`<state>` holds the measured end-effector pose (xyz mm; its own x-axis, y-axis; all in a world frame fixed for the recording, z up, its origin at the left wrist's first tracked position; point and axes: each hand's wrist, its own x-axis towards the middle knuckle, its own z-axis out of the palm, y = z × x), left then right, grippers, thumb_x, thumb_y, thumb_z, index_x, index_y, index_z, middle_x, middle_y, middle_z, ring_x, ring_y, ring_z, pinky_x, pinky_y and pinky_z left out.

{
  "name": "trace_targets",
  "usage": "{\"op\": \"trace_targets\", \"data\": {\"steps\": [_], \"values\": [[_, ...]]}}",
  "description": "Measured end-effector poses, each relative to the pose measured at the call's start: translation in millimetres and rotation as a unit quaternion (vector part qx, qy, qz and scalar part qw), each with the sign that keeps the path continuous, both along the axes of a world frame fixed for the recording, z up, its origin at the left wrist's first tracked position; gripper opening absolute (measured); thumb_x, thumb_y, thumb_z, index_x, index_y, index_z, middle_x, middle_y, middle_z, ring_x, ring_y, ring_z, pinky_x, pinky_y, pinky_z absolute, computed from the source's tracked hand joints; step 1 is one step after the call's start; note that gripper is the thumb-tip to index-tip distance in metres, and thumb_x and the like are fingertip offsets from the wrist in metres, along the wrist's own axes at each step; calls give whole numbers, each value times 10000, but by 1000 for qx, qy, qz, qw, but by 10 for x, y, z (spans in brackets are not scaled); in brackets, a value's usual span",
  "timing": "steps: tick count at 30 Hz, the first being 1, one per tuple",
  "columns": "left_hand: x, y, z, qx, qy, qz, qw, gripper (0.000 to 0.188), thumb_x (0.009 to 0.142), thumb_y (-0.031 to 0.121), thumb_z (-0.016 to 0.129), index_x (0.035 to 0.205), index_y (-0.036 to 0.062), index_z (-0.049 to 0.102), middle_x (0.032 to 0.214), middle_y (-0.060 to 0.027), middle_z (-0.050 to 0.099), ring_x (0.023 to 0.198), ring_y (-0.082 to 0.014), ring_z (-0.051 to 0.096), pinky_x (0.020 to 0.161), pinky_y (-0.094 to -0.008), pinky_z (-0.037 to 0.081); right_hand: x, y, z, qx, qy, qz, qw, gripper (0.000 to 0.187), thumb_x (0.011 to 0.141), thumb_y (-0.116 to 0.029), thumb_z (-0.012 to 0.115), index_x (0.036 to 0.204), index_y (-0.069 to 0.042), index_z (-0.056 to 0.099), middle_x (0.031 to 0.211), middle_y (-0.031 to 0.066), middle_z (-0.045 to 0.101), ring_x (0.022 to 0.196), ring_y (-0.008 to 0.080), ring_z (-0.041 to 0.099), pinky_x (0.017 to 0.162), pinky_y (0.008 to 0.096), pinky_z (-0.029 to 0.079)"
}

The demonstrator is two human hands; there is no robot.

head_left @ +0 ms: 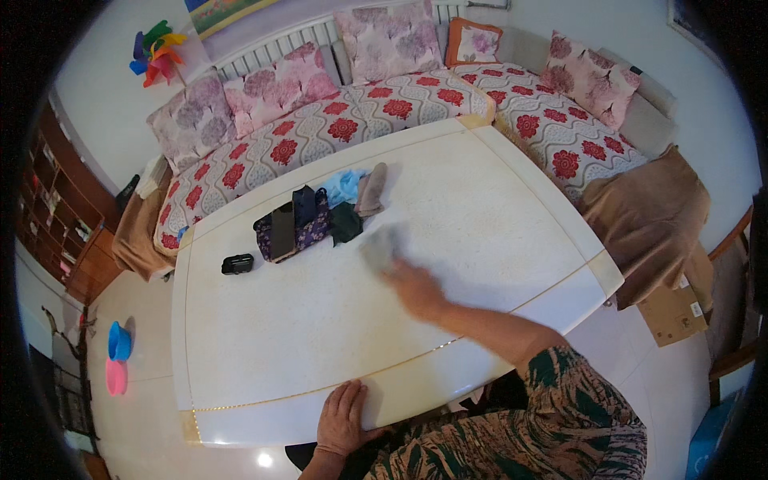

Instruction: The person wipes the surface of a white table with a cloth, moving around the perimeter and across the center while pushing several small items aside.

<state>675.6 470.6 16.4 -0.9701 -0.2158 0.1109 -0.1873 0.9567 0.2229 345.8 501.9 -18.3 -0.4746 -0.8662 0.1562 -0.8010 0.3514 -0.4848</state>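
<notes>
A white table point(272, 336) with gold trim lines fills the middle of the view. My right hand point(418, 293) reaches across it, closed on a greyish cloth point(382, 245) that lies against the tabletop; both are smeared by motion. At the near edge my left hand point(342, 416) rests with its fingers flat on the table, holding nothing. Just beyond the cloth sit a dark green cloth point(346, 224), a light blue cloth point(344, 187) and a rolled taupe cloth point(371, 190). Beside them lies a dark patterned bag point(314, 230) with a phone point(282, 232) on top.
A small black case point(238, 264) sits at the table's left. Behind runs a sofa point(344, 128) with a red-flowered cover and several cushions. Blue point(119, 342) and pink point(117, 376) basins are on the left floor; a cardboard box point(674, 312) stands at right.
</notes>
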Motion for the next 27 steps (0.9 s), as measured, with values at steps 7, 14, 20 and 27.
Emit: {"op": "trace_targets", "data": {"steps": [7, 14, 20, 27], "values": [[-24, -19, -38, -21, 8, -7, 1000, 859, 619, 461, 822, 1261, -5, 495, 1319, -170, 487, 1223, -354, 467, 1036, -470, 394, 891, 95, -199, -54, 159, 279, 946, 520, 887, -152, 491, 1393, -268, 461, 1497, 139, 344, 1338, 346, 374, 988, 508, 381], [-21, -4, -43, -16, -4, -22, 1000, 923, 569, 434, 851, 1289, -1, 470, 1335, -201, 468, 1230, -388, 458, 1043, -501, 387, -288, 92, 39, -6, 157, 133, 978, 468, 837, -154, 567, 1295, -252, 562, 1437, 104, 414, 1251, 323, 418, 943, 495, 382], [0, 44, -71, -21, 14, 9, 1000, 901, 577, 430, 848, 1270, -9, 476, 1317, -204, 480, 1202, -400, 476, 1010, -506, 409, -1574, 193, -198, 69, 110, -155, 979, 390, 936, -184, 451, 1293, -297, 560, 1454, 103, 401, 1229, 353, 442, 961, 505, 380], [-29, 58, -38, -25, 14, -9, 1000, 897, 577, 475, 839, 1233, -20, 479, 1305, -215, 487, 1198, -410, 474, 1006, -520, 401, -2366, 2247, -22, 283, 126, -438, 844, 515, 943, -167, 427, 1438, -305, 395, 1490, 91, 385, 1316, 366, 409, 1028, 485, 356]]}}
